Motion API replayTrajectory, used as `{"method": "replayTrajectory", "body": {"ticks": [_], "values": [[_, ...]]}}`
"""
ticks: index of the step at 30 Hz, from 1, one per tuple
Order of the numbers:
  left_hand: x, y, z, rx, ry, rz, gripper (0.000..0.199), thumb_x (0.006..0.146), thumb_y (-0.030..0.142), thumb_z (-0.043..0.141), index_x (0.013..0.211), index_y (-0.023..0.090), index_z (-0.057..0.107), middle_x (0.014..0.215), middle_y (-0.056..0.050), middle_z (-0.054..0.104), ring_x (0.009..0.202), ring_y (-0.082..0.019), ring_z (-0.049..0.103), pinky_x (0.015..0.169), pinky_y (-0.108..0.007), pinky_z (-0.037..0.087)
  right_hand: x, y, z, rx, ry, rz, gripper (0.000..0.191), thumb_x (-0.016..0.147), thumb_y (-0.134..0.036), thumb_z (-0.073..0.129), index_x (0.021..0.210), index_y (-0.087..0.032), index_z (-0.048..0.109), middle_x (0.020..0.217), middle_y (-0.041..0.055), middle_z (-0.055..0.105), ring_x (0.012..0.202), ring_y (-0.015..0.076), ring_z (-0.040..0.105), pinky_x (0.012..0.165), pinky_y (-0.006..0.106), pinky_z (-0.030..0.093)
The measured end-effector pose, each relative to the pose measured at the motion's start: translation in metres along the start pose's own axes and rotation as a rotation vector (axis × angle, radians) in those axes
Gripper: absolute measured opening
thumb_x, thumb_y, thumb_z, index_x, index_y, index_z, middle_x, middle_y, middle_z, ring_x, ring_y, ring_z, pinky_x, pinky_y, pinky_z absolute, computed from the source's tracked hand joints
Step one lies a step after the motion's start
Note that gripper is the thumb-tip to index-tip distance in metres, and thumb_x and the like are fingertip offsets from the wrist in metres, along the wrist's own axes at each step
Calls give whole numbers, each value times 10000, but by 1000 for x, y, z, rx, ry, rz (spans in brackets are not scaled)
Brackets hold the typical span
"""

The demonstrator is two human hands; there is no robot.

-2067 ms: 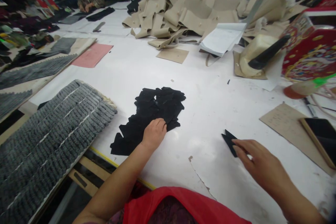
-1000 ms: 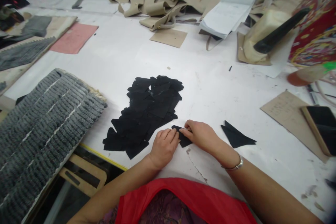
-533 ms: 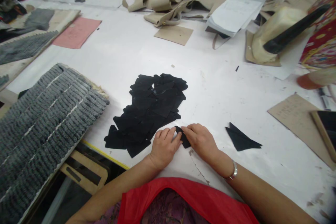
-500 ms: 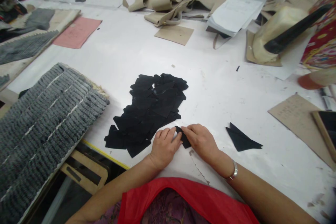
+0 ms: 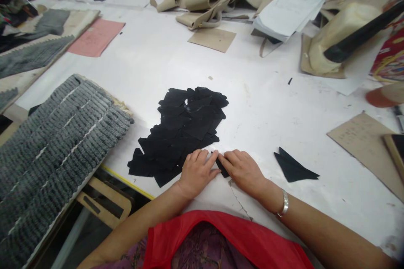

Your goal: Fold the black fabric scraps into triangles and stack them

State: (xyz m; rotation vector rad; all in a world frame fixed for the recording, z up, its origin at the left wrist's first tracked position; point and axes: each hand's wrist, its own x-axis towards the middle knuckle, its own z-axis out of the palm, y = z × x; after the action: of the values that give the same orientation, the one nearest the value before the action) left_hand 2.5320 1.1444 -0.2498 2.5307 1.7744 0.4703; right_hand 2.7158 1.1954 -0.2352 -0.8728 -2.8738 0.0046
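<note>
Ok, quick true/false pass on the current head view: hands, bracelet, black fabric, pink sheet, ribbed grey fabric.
1. The left hand and right hand are both at one small black piece. True.
2. The silver bracelet is on the left wrist. False: it is on the right one.
3. The black fabric at the right touches the black pile. False: bare table separates them.
4. The ribbed grey fabric lies left of the black pile. True.
5. The pink sheet lies right of the notepad. False: it lies left.
</note>
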Motion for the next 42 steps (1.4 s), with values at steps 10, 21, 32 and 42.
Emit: {"method": "replayTrajectory", "body": {"ticks": [10,21,32,42], "values": [[-2,-2,-1,-21,-29,-63,491,825,519,509,1183,184,532,1167,-108,535,1042,-257,469,824,-381,420,-1,0,-1,3,-38,-2,299,885,-164,420,1154,-108,538,869,92,555,772,200,427,655,332,328],[-5,4,8,-46,87,156,285,884,275,476,1097,110,572,1152,-89,597,1090,-224,496,910,-364,398,-26,16,0,139,86,28,296,898,-137,403,1134,-131,582,907,100,590,801,172,480,705,300,401],[6,10,-2,26,-47,139,412,879,409,476,1210,167,518,1121,-90,591,1073,-245,499,878,-401,397,-37,22,-8,103,38,-53,302,906,-142,367,1113,-114,585,877,110,587,773,175,473,681,318,406],[3,23,-4,147,-138,225,612,863,537,416,1284,94,457,1221,-169,517,1165,-290,438,1018,-452,299,-61,26,-7,134,37,-7,327,901,-135,373,1177,-119,550,956,126,591,848,185,498,733,343,432]]}}
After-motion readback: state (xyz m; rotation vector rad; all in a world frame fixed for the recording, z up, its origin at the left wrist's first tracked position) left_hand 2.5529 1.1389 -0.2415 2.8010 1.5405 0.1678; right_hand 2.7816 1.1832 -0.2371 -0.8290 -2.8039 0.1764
